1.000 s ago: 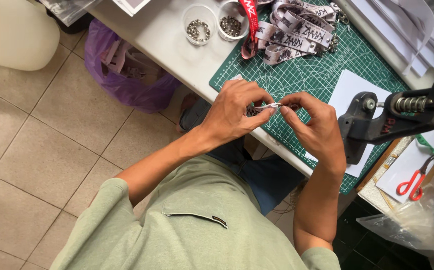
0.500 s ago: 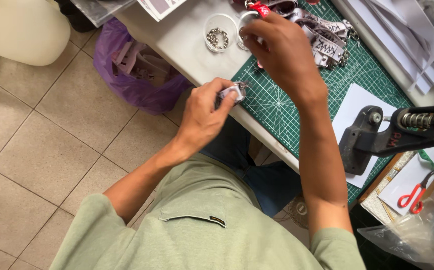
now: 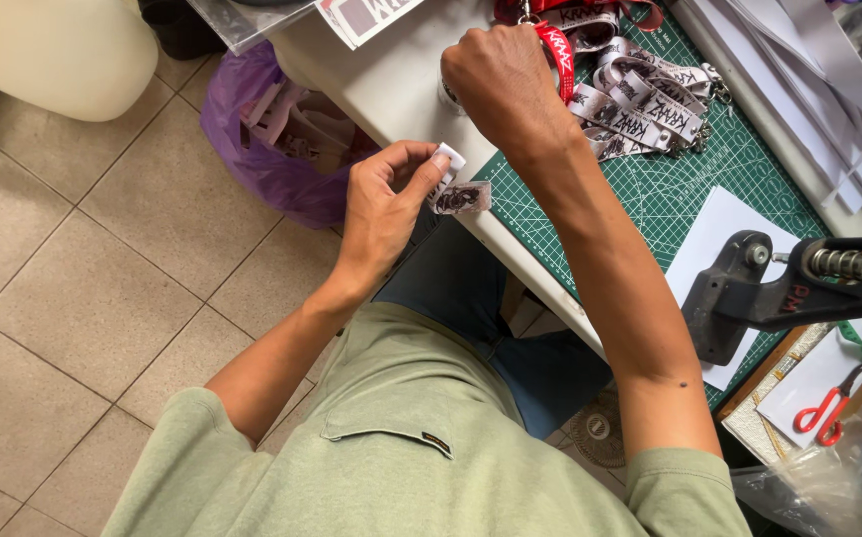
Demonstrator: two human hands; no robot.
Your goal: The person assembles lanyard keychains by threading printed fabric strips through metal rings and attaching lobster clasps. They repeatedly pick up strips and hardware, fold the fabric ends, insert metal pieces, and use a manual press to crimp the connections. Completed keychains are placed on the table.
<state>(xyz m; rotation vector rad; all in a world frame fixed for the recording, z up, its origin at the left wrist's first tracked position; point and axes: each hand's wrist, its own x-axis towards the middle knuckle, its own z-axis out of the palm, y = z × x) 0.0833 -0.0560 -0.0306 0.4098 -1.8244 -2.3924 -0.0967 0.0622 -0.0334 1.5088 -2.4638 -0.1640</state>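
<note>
**Two hands, one strap end held off the table edge**

Your left hand (image 3: 383,204) pinches one folded piece of printed strap (image 3: 454,189) between thumb and fingertips, closed firmly on it; the piece hangs just off the near edge of the white table (image 3: 391,75), beside the green cutting mat (image 3: 689,169). Your right hand (image 3: 499,85) is curled into a loose fist over a small round cup (image 3: 445,96), whose contents it hides; you cannot tell whether it grips anything. Just past it lies one heap of printed lanyards (image 3: 640,99), with one red strap (image 3: 560,55) among them. There is one black hand press (image 3: 779,288), one white sheet (image 3: 724,234) under it, one pair of red-handled scissors (image 3: 824,413) and one purple bag (image 3: 272,149) on the floor.

Half a second ago your right hand was higher, over the lanyards; now it has dropped to the cup. Your left hand has kept its hold and barely shifted.
</note>
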